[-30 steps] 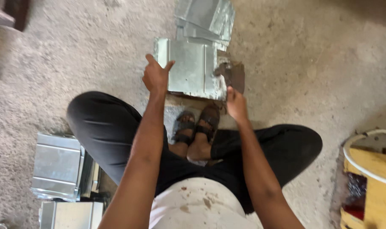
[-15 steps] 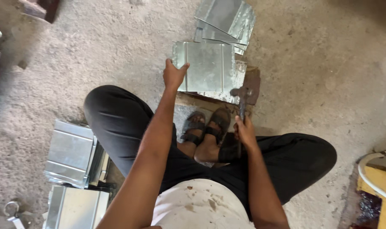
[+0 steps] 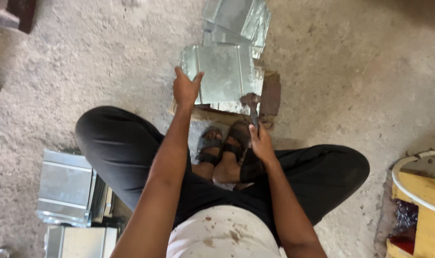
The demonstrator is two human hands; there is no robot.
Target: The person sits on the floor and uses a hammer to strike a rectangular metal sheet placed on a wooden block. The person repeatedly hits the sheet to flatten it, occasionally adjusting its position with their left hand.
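Observation:
I sit cross-legged on the ground with sandalled feet. A folded sheet-metal piece (image 3: 224, 76) lies on a wooden block (image 3: 270, 98) in front of my feet. My left hand (image 3: 185, 88) presses on the sheet's near left edge, fingers spread. My right hand (image 3: 262, 142) grips the handle of a hammer (image 3: 252, 106), whose head rests at the sheet's near right corner.
More sheet-metal pieces (image 3: 236, 16) are stacked behind the block. Another stack of metal pieces (image 3: 64, 186) lies by my left knee. A yellow wooden object with a white hose (image 3: 420, 191) stands at the right edge. The ground is rough concrete.
The hammer, raised half a second ago, has come down onto the sheet's near right corner. My left hand stays on the left edge. The view has shifted slightly.

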